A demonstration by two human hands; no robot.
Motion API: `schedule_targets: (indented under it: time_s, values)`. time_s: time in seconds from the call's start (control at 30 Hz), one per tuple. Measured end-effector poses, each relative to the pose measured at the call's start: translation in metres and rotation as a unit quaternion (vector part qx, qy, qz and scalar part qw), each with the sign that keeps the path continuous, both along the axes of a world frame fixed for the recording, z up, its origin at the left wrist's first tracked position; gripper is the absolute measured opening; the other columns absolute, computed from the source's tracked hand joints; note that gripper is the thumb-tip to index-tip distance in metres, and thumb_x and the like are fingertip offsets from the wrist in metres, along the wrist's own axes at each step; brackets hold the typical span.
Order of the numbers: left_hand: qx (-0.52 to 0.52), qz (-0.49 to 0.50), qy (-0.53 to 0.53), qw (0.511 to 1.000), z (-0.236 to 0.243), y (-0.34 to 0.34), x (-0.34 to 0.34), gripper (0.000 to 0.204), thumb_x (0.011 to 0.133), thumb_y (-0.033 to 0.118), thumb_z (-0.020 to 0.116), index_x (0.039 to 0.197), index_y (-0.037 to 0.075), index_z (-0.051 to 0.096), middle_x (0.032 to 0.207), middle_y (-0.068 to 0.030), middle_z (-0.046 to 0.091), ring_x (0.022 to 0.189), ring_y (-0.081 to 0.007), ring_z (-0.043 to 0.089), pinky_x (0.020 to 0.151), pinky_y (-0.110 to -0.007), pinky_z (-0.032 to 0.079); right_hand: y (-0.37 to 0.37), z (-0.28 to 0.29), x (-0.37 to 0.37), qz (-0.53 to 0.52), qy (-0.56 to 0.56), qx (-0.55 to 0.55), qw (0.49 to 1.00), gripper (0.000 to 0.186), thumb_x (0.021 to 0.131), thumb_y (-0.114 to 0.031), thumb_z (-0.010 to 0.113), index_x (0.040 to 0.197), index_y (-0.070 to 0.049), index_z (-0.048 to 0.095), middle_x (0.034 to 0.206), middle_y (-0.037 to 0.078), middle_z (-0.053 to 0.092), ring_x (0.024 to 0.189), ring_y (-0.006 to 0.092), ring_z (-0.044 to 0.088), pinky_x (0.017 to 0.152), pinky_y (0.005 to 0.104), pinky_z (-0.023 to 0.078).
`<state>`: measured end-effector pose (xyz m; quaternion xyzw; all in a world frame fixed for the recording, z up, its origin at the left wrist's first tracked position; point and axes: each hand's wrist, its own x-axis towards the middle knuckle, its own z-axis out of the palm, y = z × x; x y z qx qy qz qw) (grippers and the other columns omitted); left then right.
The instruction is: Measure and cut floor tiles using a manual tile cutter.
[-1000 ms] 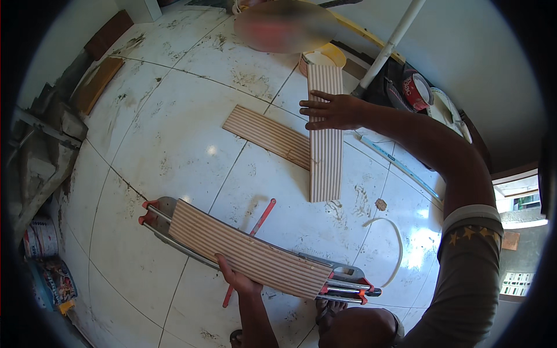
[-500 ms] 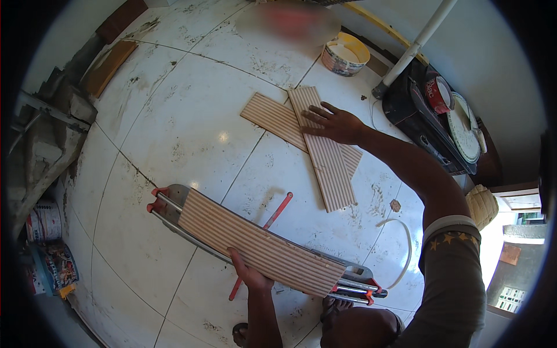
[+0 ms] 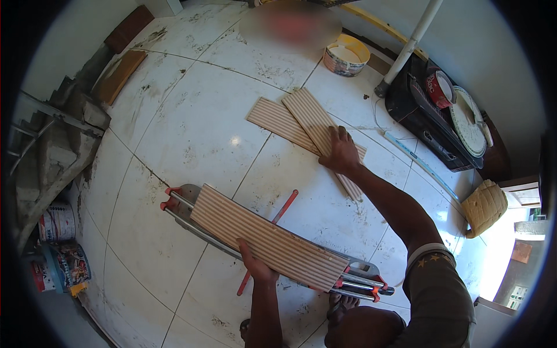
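A long ribbed beige tile (image 3: 270, 236) lies lengthwise over a manual tile cutter (image 3: 366, 268) with silver rails and red end pieces. My left hand (image 3: 260, 269) grips the tile's near edge, thumb on top and fingers hidden beneath. A red bar (image 3: 285, 206) sticks out crosswise from under the cutter. Farther off, two more ribbed tiles rest crossed on the floor. Across the top tile (image 3: 306, 111) my right hand (image 3: 341, 153) is closed, thumb at one edge and fingers toward the other. The bottom tile (image 3: 270, 119) is partly covered.
A yellow-rimmed bucket (image 3: 347, 57) stands at the back. To the right are a black case (image 3: 422, 119) bearing a red tin (image 3: 440, 90), a pale-blue strip (image 3: 422, 164) and a tan bundle (image 3: 485, 207). Paint buckets (image 3: 58, 223) and concrete steps (image 3: 62, 155) border the left.
My right hand has slid nearer along the top tile and now grasps its edges instead of lying spread over it. That tile has turned slightly. My left hand still holds its tile.
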<state>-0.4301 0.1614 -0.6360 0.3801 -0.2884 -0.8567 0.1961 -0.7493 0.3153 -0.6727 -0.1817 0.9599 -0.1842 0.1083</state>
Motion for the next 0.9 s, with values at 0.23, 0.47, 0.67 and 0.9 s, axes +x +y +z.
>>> schedule_targets:
  time_s: [0.23, 0.47, 0.67, 0.9]
  values:
    - [-0.017, -0.019, -0.008, 1.000, -0.004, -0.001, 0.002, 0.084, 0.101, 0.069, 0.037, 0.147, -0.001, 0.032, 0.127, -0.0224, 0.056, 0.116, -0.0298, 0.062, 0.097, -0.042, 0.054, 0.002, -0.004, -0.027, 0.132, 0.071, -0.066, 0.986, 0.096, 0.062, -0.026, 0.080, 0.147, -0.007, 0.041, 0.153, 0.028, 0.035, 0.138, 0.0465, 0.039, 0.115, 0.0523, 0.037]
    - [-0.021, -0.009, -0.035, 0.999, -0.001, 0.001, 0.003, 0.085, 0.100, 0.070, 0.038, 0.147, -0.001, 0.031, 0.126, -0.0222, 0.056, 0.115, -0.0296, 0.062, 0.094, -0.042, 0.055, -0.023, -0.016, -0.047, 0.190, 0.054, -0.079, 0.977, 0.091, 0.063, -0.025, 0.081, 0.145, -0.008, 0.046, 0.156, 0.028, 0.034, 0.142, 0.0456, 0.037, 0.118, 0.0506, 0.035]
    - [-0.039, -0.021, -0.038, 0.998, 0.004, 0.000, 0.002, 0.084, 0.100, 0.070, 0.039, 0.145, -0.001, 0.033, 0.126, -0.0214, 0.056, 0.113, -0.0294, 0.063, 0.094, -0.043, 0.055, -0.029, -0.009, -0.038, 0.178, 0.029, -0.067, 0.981, 0.091, 0.065, -0.028, 0.083, 0.148, -0.012, 0.046, 0.158, 0.026, 0.032, 0.143, 0.0444, 0.035, 0.119, 0.0524, 0.033]
    - [-0.034, -0.019, -0.022, 0.999, 0.002, 0.006, -0.005, 0.082, 0.101, 0.068, 0.039, 0.145, -0.002, 0.035, 0.126, -0.0224, 0.058, 0.113, -0.0309, 0.063, 0.096, -0.044, 0.054, -0.013, -0.010, -0.023, 0.150, 0.030, -0.070, 0.986, 0.090, 0.067, -0.029, 0.084, 0.148, -0.015, 0.047, 0.155, 0.025, 0.035, 0.142, 0.0445, 0.035, 0.116, 0.0556, 0.033]
